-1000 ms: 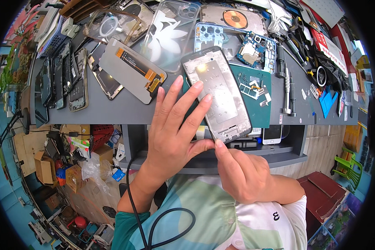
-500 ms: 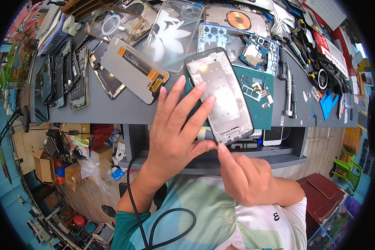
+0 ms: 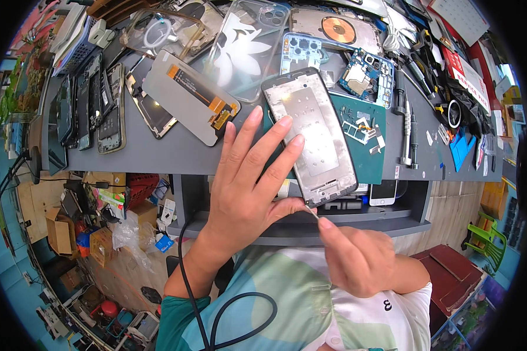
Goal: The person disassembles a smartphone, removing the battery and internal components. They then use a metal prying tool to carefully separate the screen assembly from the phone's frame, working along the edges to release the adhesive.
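A phone mid-frame [image 3: 317, 131] with a silvery inner face and black rim lies tilted at the bench's front edge, its lower end overhanging an open drawer. My left hand [image 3: 246, 167] rests on its left side, fingers spread, fingertips on the frame and thumb near the lower left corner. From that corner a thin pale strip [image 3: 313, 212] runs to my right hand [image 3: 360, 254], which is closed and pinches its other end. Whether it is adhesive or a tool's tip I cannot tell. Left of the frame lies a grey phone screen [image 3: 181, 96] with an orange flex cable.
A green mat [image 3: 369, 161] lies under the frame with small metal parts [image 3: 363, 131]. Behind are a blue circuit board [image 3: 366, 73] and a clear phone case [image 3: 243, 52]. Screwdrivers [image 3: 407, 137] lie right, old phones [image 3: 111, 111] left. The open drawer [image 3: 416, 205] holds a white phone [image 3: 383, 193].
My right hand has moved down and slightly right, away from the frame's lower corner, and the thin pale strip now shows between them. My left hand has barely moved.
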Tool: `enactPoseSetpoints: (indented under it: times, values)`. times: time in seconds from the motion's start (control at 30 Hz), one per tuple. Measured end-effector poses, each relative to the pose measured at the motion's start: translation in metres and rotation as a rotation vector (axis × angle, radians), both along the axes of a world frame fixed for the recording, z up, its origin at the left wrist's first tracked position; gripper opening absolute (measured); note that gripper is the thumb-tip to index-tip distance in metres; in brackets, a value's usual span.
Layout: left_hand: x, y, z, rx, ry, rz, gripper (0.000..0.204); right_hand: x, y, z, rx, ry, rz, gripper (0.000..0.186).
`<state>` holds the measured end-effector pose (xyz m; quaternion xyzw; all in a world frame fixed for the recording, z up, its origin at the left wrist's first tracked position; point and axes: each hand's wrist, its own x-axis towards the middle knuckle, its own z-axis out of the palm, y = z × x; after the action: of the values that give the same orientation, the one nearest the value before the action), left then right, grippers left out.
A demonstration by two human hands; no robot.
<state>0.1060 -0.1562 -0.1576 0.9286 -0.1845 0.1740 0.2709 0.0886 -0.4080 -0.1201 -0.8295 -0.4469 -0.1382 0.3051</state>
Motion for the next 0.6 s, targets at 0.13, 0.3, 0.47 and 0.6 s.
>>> enactPoseSetpoints:
  times: [0.13, 0.3, 0.47, 0.6]
  values:
    - [-0.002, -0.003, 0.009, -0.053, 0.037, 0.014, 0.078, 0.017, -0.007, 0.01, 0.069, 0.083, -0.05, 0.054]
    - [-0.007, 0.006, 0.012, -0.124, 0.001, -0.109, 0.044, 0.024, -0.018, 0.005, 0.208, 0.385, -0.227, 0.042]
    - [-0.004, 0.007, 0.007, -0.259, 0.019, -0.14, 0.037, 0.026, -0.014, -0.006, 0.335, 0.506, -0.265, 0.031]
    - [0.003, 0.01, 0.018, -0.324, 0.096, -0.152, 0.027, 0.03, -0.013, -0.009, 0.394, 0.6, -0.259, 0.026]
